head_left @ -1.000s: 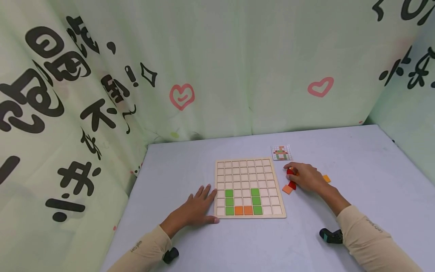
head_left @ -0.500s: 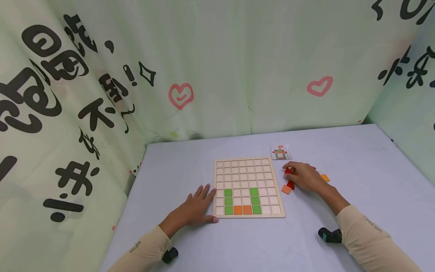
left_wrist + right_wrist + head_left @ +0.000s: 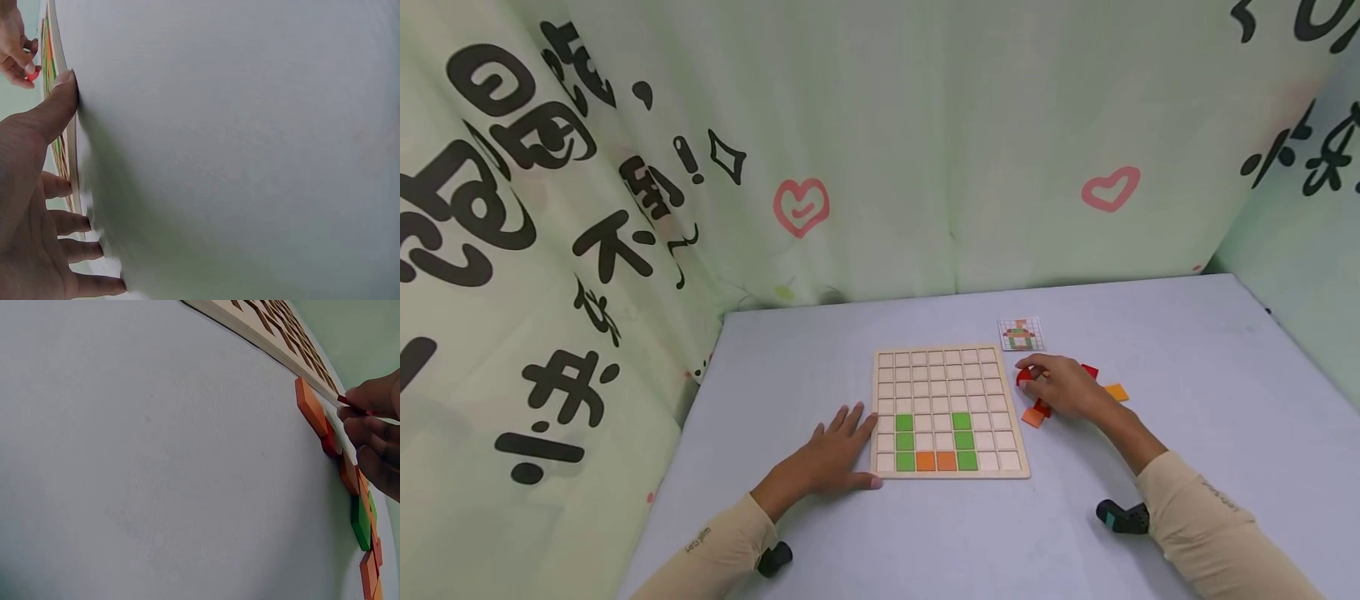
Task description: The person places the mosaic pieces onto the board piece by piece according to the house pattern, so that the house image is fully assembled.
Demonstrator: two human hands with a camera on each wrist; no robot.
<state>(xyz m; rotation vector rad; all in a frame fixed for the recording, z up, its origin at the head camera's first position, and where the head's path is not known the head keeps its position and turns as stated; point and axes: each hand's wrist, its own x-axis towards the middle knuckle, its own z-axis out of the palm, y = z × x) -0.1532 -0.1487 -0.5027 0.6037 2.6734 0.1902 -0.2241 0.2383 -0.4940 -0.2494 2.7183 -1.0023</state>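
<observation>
A square wooden grid board [image 3: 929, 385] lies on the table, with green tiles [image 3: 905, 442] in two columns and two orange tiles [image 3: 936, 461] between them in the front row. My left hand [image 3: 835, 454] lies flat with spread fingers, touching the board's left edge. Just off the board's right side, my right hand [image 3: 1063, 385] pinches a small red tile [image 3: 1024, 377] between thumb and fingers. The right wrist view shows that red tile [image 3: 354, 405] edge-on, above the loose pieces. Part of the pile is hidden under the right hand.
A small printed pattern card [image 3: 1021, 334] lies beyond the board's right corner. Loose tiles lie around the right hand: an orange one [image 3: 1033, 417], a yellow-orange one [image 3: 1117, 392], a red one [image 3: 1090, 371]; a green one [image 3: 360, 523] shows in the right wrist view.
My right hand has come slightly left, drawing the red tile away from the pile toward the board and uncovering another red tile behind it. My left hand stays at the board's edge.
</observation>
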